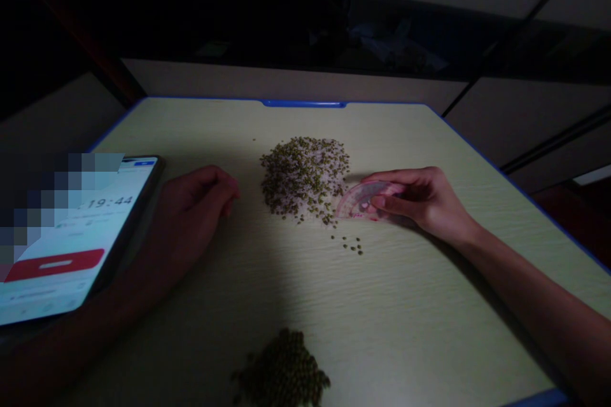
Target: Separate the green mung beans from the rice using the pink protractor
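My right hand (420, 200) pinches a clear pinkish protractor (356, 200) between thumb and fingers. The protractor's curved edge is at the right side of a mixed pile (305, 175) of small green beans, like mung beans, and pale grains like rice. A few loose beans (352, 247) lie just in front of that pile. To the left of it my left hand (200, 194) rests on the table, fingers curled in and thumb against them, with no object showing. Close to me is a second, darker heap of green beans (285, 372), with no pale grains visible.
A lit phone (71, 235) lies at the left, beside my left forearm. The pale wood-look table (405, 311) has a blue rim and a blue piece (305, 103) at its far edge. Behind it stands a panelled front with a dark, glossy band (267, 32). The light is dim.
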The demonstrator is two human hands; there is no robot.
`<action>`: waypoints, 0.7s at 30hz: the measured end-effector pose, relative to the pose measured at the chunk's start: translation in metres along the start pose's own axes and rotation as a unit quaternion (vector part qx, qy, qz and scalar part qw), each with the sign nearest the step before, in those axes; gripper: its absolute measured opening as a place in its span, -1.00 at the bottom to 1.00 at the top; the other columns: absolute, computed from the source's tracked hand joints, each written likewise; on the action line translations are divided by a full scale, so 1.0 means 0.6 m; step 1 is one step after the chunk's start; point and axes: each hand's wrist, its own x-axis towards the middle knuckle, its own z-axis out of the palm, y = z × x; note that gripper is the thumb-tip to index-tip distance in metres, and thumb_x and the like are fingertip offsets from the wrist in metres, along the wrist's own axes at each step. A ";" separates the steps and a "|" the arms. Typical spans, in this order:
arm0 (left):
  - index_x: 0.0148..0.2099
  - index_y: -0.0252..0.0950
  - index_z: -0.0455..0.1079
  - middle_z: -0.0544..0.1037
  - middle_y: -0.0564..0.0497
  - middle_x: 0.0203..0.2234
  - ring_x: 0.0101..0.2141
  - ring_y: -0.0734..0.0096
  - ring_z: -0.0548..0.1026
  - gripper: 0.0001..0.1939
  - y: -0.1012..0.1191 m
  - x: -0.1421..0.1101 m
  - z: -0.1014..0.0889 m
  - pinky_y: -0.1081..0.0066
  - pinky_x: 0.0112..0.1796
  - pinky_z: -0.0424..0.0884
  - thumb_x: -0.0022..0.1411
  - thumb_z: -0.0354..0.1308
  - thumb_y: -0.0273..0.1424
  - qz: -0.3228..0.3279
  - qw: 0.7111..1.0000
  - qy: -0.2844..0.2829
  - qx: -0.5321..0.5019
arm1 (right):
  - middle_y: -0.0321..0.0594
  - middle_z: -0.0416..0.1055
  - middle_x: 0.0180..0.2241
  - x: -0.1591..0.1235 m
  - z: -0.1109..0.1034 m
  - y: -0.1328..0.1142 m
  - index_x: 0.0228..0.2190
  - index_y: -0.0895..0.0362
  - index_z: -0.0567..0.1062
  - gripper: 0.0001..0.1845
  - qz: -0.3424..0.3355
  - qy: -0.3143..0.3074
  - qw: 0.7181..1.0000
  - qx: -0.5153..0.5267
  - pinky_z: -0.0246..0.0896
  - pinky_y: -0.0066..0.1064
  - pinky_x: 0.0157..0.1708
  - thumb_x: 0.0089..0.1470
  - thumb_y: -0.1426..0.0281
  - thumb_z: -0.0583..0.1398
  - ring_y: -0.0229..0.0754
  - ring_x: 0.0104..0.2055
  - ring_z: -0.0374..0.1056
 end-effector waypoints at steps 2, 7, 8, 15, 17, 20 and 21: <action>-0.70 -0.23 0.14 0.24 0.16 -0.78 -0.65 0.52 0.20 -0.74 -0.002 0.001 0.000 0.50 -0.58 0.06 -0.08 -0.06 -0.26 0.002 1.000 0.001 0.009 | -0.31 0.44 -0.64 0.001 0.000 0.000 -0.31 0.17 0.59 -0.69 0.000 0.004 1.000 -0.007 0.17 -0.56 -0.67 -0.23 0.52 0.30 -0.37 -0.65 0.28; -0.70 -0.23 0.14 0.24 0.16 -0.77 -0.65 0.53 0.21 -0.74 -0.006 0.000 0.000 0.50 -0.58 0.06 -0.08 -0.08 -0.24 0.012 1.000 0.007 0.012 | -0.30 0.45 -0.64 0.002 -0.001 -0.001 -0.32 0.18 0.59 -0.71 -0.007 0.032 0.999 -0.036 0.08 -0.58 -0.72 -0.22 0.50 0.29 -0.39 -0.67 0.23; -0.70 -0.23 0.13 0.24 0.16 -0.78 -0.66 0.54 0.20 -0.74 -0.006 0.000 0.000 0.50 -0.58 0.06 -0.09 -0.09 -0.24 0.015 1.000 0.009 0.009 | -0.29 0.45 -0.64 0.003 -0.001 -0.001 -0.33 0.18 0.59 -0.72 -0.012 0.038 0.998 -0.042 0.09 -0.57 -0.71 -0.22 0.51 0.29 -0.39 -0.66 0.24; -0.70 -0.24 0.14 0.23 0.17 -0.78 -0.66 0.56 0.20 -0.74 -0.006 0.000 0.001 0.52 -0.58 0.07 -0.11 -0.07 -0.23 0.005 1.000 0.005 0.001 | -0.29 0.46 -0.63 0.005 -0.002 0.000 -0.33 0.17 0.59 -0.72 -0.025 0.051 0.997 -0.056 0.06 -0.56 -0.71 -0.22 0.50 0.28 -0.39 -0.66 0.21; -0.70 -0.24 0.14 0.23 0.17 -0.79 -0.66 0.56 0.19 -0.74 -0.008 -0.001 0.002 0.52 -0.59 0.06 -0.11 -0.07 -0.23 0.005 1.000 0.008 -0.004 | -0.30 0.46 -0.63 0.004 -0.004 0.002 -0.32 0.16 0.59 -0.72 -0.028 0.045 0.997 -0.050 0.07 -0.56 -0.70 -0.22 0.49 0.29 -0.39 -0.66 0.22; -0.70 -0.24 0.16 0.23 0.17 -0.79 -0.66 0.56 0.20 -0.74 -0.009 -0.002 0.002 0.53 -0.59 0.06 -0.10 -0.07 -0.23 0.006 1.000 0.008 -0.004 | -0.30 0.45 -0.62 0.002 -0.005 0.004 -0.30 0.14 0.59 -0.70 -0.027 0.022 0.998 -0.045 0.09 -0.55 -0.68 -0.21 0.47 0.29 -0.39 -0.65 0.22; -0.70 -0.24 0.16 0.24 0.17 -0.78 -0.66 0.56 0.20 -0.75 -0.009 -0.002 0.002 0.53 -0.59 0.06 -0.10 -0.07 -0.24 0.008 1.000 0.007 -0.004 | -0.30 0.45 -0.63 0.001 -0.005 0.005 -0.30 0.14 0.58 -0.70 -0.026 0.015 0.998 -0.047 0.08 -0.55 -0.68 -0.20 0.46 0.29 -0.39 -0.65 0.21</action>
